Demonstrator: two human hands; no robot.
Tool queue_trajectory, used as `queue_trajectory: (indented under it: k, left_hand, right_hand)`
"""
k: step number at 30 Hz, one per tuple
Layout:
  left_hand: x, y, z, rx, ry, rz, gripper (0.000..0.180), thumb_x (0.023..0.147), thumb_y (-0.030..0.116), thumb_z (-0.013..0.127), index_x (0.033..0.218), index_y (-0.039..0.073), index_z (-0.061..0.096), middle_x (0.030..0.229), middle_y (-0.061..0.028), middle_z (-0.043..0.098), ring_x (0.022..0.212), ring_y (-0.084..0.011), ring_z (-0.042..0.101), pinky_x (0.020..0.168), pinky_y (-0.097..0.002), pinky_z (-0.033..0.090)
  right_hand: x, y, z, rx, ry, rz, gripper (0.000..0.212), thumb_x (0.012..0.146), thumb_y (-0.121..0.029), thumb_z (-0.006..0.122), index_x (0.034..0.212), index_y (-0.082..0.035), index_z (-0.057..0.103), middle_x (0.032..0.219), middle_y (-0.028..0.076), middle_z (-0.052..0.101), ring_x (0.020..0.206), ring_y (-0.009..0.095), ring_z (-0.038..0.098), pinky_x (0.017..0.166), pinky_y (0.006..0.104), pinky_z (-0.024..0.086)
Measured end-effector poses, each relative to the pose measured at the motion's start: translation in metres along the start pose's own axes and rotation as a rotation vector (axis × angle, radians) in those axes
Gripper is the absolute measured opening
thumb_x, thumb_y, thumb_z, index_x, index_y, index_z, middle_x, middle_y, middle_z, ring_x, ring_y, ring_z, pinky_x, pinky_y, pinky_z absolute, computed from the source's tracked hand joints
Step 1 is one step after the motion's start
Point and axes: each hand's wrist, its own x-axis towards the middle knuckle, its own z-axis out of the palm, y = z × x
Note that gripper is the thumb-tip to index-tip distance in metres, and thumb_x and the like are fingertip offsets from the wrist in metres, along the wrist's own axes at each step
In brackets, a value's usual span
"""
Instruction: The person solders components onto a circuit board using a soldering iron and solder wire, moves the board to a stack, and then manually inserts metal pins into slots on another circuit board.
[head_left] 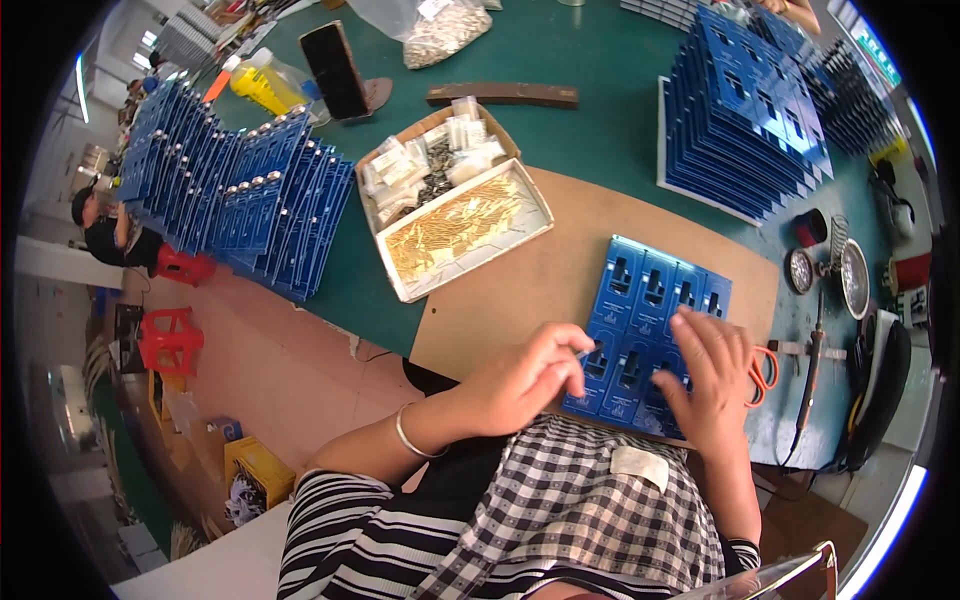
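Note:
A blue circuit board panel [640, 318] lies on the brown board in front of me. Rows of repeated sections with dark parts or cut-outs cover it. My left hand [530, 378] is at the panel's left edge, its fingers curled in a pinch. Something small and dark seems to show at the fingertips, too tiny to name. Over the panel's right side, my right hand [712, 375] has its thumb and fingers apart and grips nothing visible. Beyond the panel, a shallow box [545, 222] holds gold-coloured pins [455, 232] and small pale parts [465, 135].
Stacked blue panels stand at left [270, 205] and right [710, 120]. A soldering iron [812, 365], orange-handled tool [763, 378] and round metal dish [853, 280] lie rightward. Farther back are a phone [335, 70], dark bar [505, 95], yellow bottle [258, 85] and bag [445, 35].

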Motion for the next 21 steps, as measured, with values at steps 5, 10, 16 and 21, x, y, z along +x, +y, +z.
queue_trajectory:
  k: [5,10,16,21]
  left_hand:
    - [0.023,0.001,-0.002,0.097,-0.214,0.257,0.016,0.088,-0.006,0.051,0.1,0.005,0.05,0.088,-0.0098,0.065,0.082,-0.0279,0.065,0.075,-0.0378,0.051]
    - [0.008,0.003,-0.026,0.596,-0.238,0.275,0.018,0.079,0.002,0.059,0.096,0.007,0.063,0.084,-0.0079,0.062,0.076,-0.0273,0.062,0.069,-0.037,0.051]
    - [0.007,0.017,-0.135,1.285,0.339,0.049,0.02,0.076,0.006,0.065,0.096,0.007,0.069,0.085,-0.0073,0.059,0.083,-0.0247,0.061,0.072,-0.0375,0.052]
    - [0.023,-0.012,-0.155,1.338,0.251,0.052,0.024,0.077,0.005,0.067,0.1,0.007,0.07,0.088,-0.0076,0.061,0.086,-0.0278,0.062,0.073,-0.0382,0.052]
  right_hand:
    - [0.018,-0.017,0.011,0.376,-0.086,-0.315,0.034,0.073,-0.017,0.073,0.105,-0.009,0.065,0.096,0.004,0.064,0.089,0.022,0.06,0.09,0.0429,0.039]
    - [0.044,-0.03,0.003,0.212,-0.018,-0.406,0.017,0.069,-0.014,0.071,0.085,-0.012,0.065,0.074,-0.001,0.06,0.072,0.019,0.057,0.084,0.0401,0.04]
    - [0.019,0.005,0.009,0.287,0.147,-0.103,0.013,0.075,0.0,0.07,0.083,-0.005,0.062,0.074,0.006,0.06,0.07,0.024,0.056,0.074,0.0392,0.042]
    - [0.012,0.003,0.016,0.365,0.117,-0.096,0.013,0.077,0.001,0.07,0.087,-0.005,0.064,0.077,0.007,0.062,0.072,0.026,0.056,0.075,0.0396,0.042]
